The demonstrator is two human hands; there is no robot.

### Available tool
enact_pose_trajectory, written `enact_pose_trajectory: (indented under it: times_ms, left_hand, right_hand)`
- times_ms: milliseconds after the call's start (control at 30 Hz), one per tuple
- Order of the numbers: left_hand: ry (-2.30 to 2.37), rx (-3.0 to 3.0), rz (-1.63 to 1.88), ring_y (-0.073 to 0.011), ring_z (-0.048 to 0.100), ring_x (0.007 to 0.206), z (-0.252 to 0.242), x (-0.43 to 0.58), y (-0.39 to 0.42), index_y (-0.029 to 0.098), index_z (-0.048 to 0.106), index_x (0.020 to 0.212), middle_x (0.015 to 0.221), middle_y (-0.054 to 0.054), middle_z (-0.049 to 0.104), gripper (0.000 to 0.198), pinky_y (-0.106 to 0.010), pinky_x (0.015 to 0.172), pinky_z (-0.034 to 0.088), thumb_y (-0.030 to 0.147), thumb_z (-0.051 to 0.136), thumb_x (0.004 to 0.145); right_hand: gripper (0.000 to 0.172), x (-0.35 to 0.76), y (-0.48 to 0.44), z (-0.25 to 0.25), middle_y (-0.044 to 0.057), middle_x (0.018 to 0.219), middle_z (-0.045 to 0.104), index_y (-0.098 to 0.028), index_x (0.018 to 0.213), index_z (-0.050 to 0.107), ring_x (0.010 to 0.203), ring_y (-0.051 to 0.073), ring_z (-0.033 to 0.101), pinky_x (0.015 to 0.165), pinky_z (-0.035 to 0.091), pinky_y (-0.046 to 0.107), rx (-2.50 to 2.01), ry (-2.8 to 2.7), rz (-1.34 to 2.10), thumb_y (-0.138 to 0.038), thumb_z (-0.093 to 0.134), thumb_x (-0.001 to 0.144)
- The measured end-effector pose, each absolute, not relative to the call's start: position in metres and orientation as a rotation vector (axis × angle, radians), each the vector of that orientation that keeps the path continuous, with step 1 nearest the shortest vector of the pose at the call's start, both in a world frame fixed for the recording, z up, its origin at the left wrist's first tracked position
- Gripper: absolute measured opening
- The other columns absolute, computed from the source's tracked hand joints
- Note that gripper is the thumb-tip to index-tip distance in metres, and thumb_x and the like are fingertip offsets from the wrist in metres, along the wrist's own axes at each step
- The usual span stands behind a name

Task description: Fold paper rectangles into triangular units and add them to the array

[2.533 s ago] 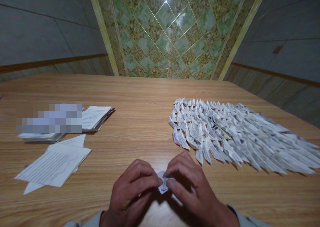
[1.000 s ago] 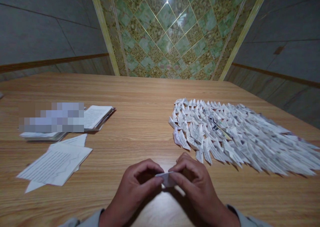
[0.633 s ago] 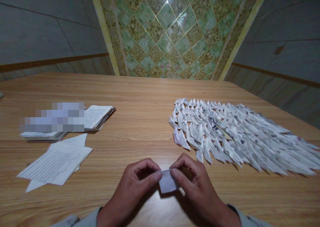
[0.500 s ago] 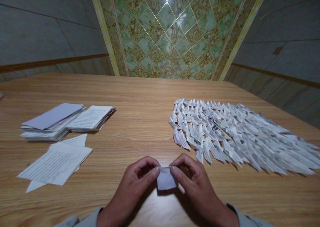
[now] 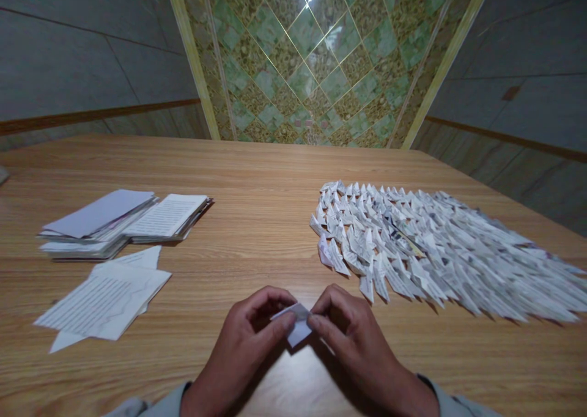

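A person sits at a wooden table (image 5: pixel 275 184) and holds a small folded piece of white paper (image 5: pixel 296 324) out in front. The left hand (image 5: pixel 241 337) pinches one side of it between thumb and fingers. The right hand (image 5: pixel 355 337) pinches the other side the same way. Both hands are curled almost shut, with only that paper in their grip, and they are very close together. To the right of the small paper lies a big pile of folded paper pieces (image 5: pixel 413 252), set in rows, and its nearest points are just past the right hand. To the left of the small paper lie loose printed sheets (image 5: pixel 101 301), and beyond them sit stacks of paper (image 5: pixel 123 218).
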State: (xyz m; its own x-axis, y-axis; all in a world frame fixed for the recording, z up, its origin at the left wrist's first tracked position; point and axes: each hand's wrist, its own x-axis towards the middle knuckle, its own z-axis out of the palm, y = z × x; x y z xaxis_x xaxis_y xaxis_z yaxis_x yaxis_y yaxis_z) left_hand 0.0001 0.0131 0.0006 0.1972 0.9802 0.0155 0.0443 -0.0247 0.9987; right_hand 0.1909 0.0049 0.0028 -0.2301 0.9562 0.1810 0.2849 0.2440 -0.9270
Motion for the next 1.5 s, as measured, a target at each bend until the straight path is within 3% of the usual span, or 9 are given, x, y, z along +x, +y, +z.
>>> enact_pose_trajectory:
  times_ms: [200, 367, 800, 1000, 1200, 1333, 1500]
  left_hand:
    - [1.070, 1.582, 1.047, -0.0168, 0.066, 0.066, 0.001, -0.001, 0.011, 0.019, 0.078, 0.072, 0.069, -0.003, 0.072, 0.019, -0.024, 0.063, 0.049, 0.027, 0.070, 0.087]
    - [1.045, 1.647, 1.013, -0.0164, 0.066, 0.064, 0.002, 0.003, 0.011, 0.019, 0.079, 0.072, 0.067, -0.003, 0.073, 0.018, -0.023, 0.061, 0.047, 0.026, 0.070, 0.086]
    - [1.071, 1.469, 0.981, -0.0158, 0.060, 0.065, 0.000, 0.000, 0.012, 0.017, 0.070, 0.070, 0.066, -0.002, 0.067, 0.022, -0.024, 0.061, 0.047, 0.029, 0.067, 0.088]
    - [1.066, 1.826, 1.005, -0.0165, 0.065, 0.072, 0.000, -0.002, 0.014, 0.020, 0.073, 0.082, 0.077, -0.002, 0.070, 0.013, -0.025, 0.067, 0.047, 0.023, 0.066, 0.091]
    - [1.111, 1.948, 1.142, -0.0153, 0.065, 0.070, -0.002, -0.006, 0.018, 0.021, 0.070, 0.081, 0.076, -0.001, 0.069, 0.013, -0.023, 0.066, 0.048, 0.017, 0.065, 0.093]
    - [1.025, 2.092, 1.119, -0.0157, 0.065, 0.075, -0.008, -0.007, 0.021, 0.020, 0.068, 0.085, 0.081, -0.002, 0.069, 0.013, -0.024, 0.069, 0.049, 0.012, 0.061, 0.094]
    - [1.016, 2.349, 0.883, -0.0194, 0.063, 0.082, -0.015, -0.011, 0.023, 0.019, 0.066, 0.087, 0.088, -0.005, 0.069, 0.016, -0.029, 0.073, 0.047, 0.011, 0.056, 0.096]
  right_hand:
    - [0.014, 0.190, 0.004, 0.007, 0.002, 0.080, 0.063, -0.018, 0.085, 0.067, 0.074, 0.017, 0.056, 0.065, 0.040, 0.029, -1.171, -1.737, 1.029, -0.031, 0.067, 0.090]
    - [0.019, 0.188, 0.004, 0.005, 0.000, 0.073, 0.061, -0.018, 0.075, 0.063, 0.074, 0.016, 0.056, 0.066, 0.038, 0.027, -1.079, -1.780, 0.870, -0.023, 0.063, 0.093]
    - [0.014, 0.191, 0.003, 0.006, 0.001, 0.076, 0.061, -0.019, 0.078, 0.064, 0.073, 0.017, 0.056, 0.064, 0.039, 0.028, -1.148, -1.716, 0.945, -0.024, 0.061, 0.090]
    - [0.018, 0.191, 0.004, 0.005, 0.000, 0.070, 0.061, -0.019, 0.076, 0.065, 0.072, 0.016, 0.055, 0.066, 0.037, 0.029, -1.051, -1.813, 0.753, -0.022, 0.063, 0.094]
    - [0.002, 0.194, 0.009, 0.003, 0.001, 0.080, 0.067, -0.021, 0.090, 0.069, 0.077, 0.019, 0.058, 0.069, 0.041, 0.031, -1.084, -1.872, 0.707, -0.022, 0.069, 0.092]
    - [0.012, 0.197, 0.012, -0.003, 0.002, 0.083, 0.066, -0.020, 0.087, 0.065, 0.081, 0.020, 0.057, 0.075, 0.041, 0.033, -1.016, -1.974, 0.540, -0.012, 0.062, 0.094]
    - [0.009, 0.197, 0.014, -0.013, 0.005, 0.094, 0.066, -0.020, 0.091, 0.065, 0.089, 0.021, 0.055, 0.077, 0.040, 0.034, -1.056, -2.204, 0.478, -0.012, 0.062, 0.094]
